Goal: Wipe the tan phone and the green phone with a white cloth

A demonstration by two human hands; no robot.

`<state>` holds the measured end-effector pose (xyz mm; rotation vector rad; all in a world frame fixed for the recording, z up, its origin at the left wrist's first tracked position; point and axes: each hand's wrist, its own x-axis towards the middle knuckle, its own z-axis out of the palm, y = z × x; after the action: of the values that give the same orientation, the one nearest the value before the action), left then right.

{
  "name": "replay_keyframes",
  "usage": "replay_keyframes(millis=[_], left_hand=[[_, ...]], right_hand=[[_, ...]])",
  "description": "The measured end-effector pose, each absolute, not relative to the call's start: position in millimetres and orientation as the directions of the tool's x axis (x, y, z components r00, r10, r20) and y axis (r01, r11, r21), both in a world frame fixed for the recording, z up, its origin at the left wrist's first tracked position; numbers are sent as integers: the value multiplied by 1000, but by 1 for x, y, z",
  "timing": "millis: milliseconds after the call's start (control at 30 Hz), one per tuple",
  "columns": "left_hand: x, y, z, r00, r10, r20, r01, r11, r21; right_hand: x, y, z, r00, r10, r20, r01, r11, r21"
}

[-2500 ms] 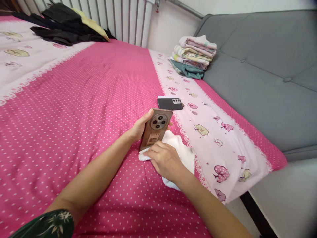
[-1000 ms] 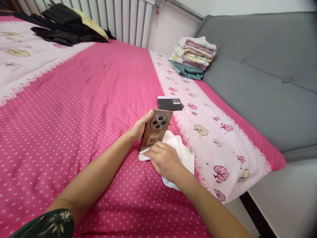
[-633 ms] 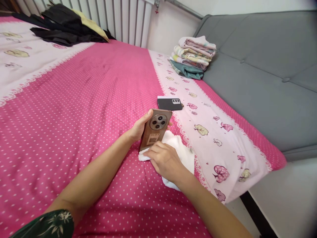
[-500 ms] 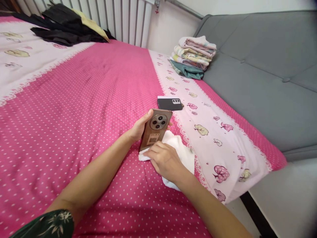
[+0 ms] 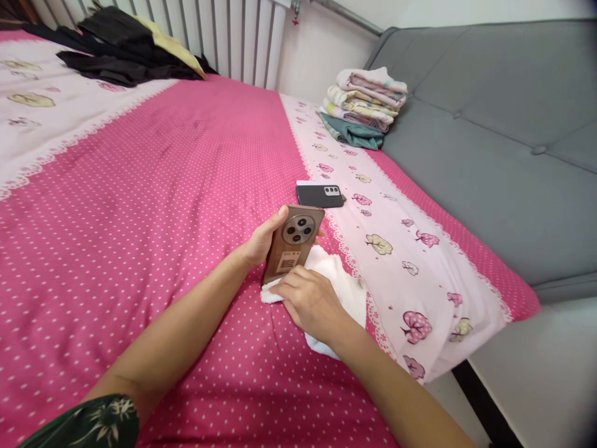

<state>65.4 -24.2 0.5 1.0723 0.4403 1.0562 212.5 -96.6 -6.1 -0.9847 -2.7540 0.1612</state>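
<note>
A bronze-brown smartphone [image 5: 280,246] with a round camera module and a label on its back is tilted upright in my left hand [image 5: 259,242]. The thumb lies along the near side edge, and fingertips show at the far side. My right hand [image 5: 310,302] is closed on a white cloth [image 5: 342,283], pinching it against the phone's lower end. Part of the cloth spreads over the bed behind and beneath that hand. Just beyond the held phone, a dark phone [image 5: 311,196] lies back up on the bedspread, with a thin white edge behind it.
The pink dotted bedspread [image 5: 186,162] covers the bed. A stack of folded cloths [image 5: 364,106] stands against the grey padded headboard [image 5: 476,124]. Dark clothes [image 5: 116,46] and a yellow cloth [image 5: 172,45] lie at the far left, before a white radiator [image 5: 233,37].
</note>
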Motion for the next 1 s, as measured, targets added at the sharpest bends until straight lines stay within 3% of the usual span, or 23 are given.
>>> replay_keyframes(millis=[1000], left_hand=[[65, -23, 0, 474, 863, 173, -489, 94, 867]], right_hand=[[212, -97, -4, -749, 646, 146, 623, 762, -175]])
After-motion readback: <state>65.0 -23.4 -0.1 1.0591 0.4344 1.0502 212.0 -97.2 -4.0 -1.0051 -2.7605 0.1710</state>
